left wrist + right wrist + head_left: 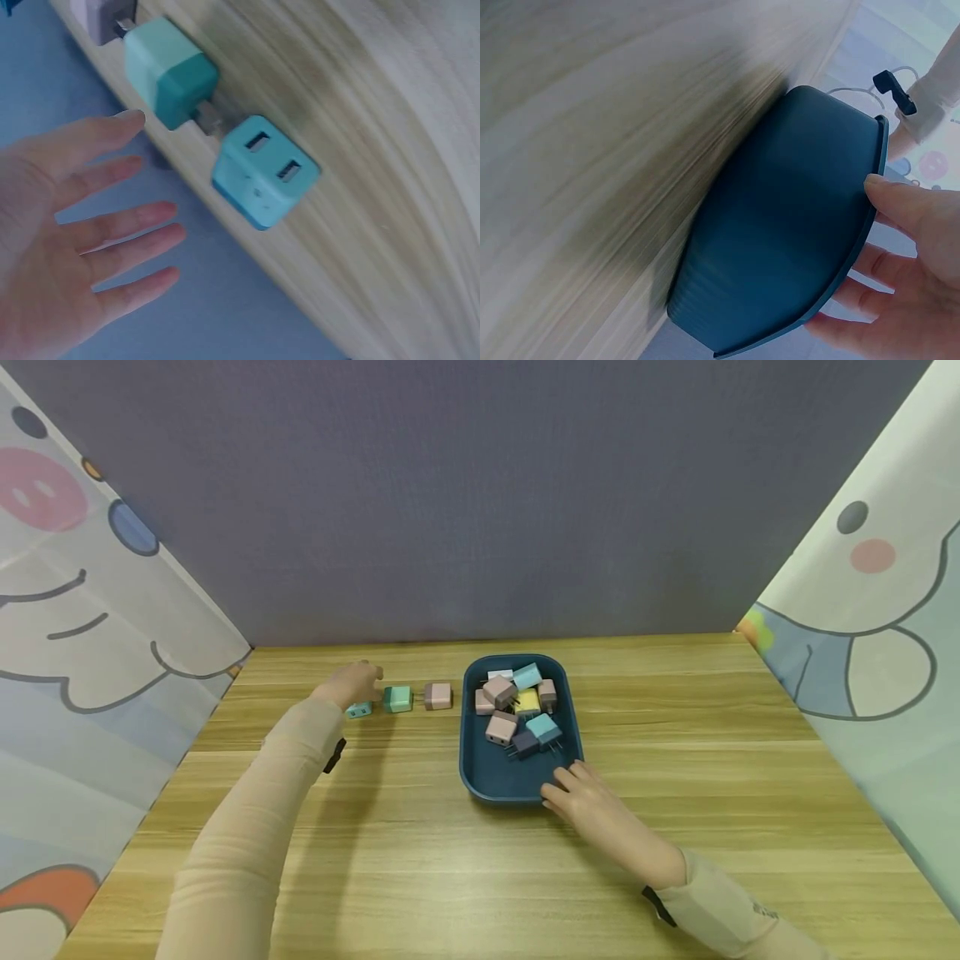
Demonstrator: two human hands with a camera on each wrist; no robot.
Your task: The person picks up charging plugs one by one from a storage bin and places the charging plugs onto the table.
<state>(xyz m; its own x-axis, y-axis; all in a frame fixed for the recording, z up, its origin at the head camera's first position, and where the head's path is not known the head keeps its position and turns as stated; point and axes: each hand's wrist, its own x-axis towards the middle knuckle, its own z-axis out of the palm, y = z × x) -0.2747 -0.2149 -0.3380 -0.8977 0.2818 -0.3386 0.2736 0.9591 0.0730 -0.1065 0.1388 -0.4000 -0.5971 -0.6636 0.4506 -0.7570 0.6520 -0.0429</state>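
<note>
My left hand (351,685) has its fingers spread and holds nothing. Beside it on the table lies a light blue USB wall charger (266,171), its two ports facing up in the left wrist view. In line with it are a green charger (398,698) and a pink charger (438,696), their prongs pointing left. My right hand (588,802) holds the near right corner of a dark blue tray (772,217), thumb outside the rim and fingers over it. Inside the tray, several chargers lie jumbled, among them a yellow charger (527,702) and a dark charger (523,743).
The wooden table (720,727) ends at a grey panel (480,510) at the back. Cartoon-printed cloths (877,552) stand along both sides. Black wrist straps (335,756) sit on both forearms.
</note>
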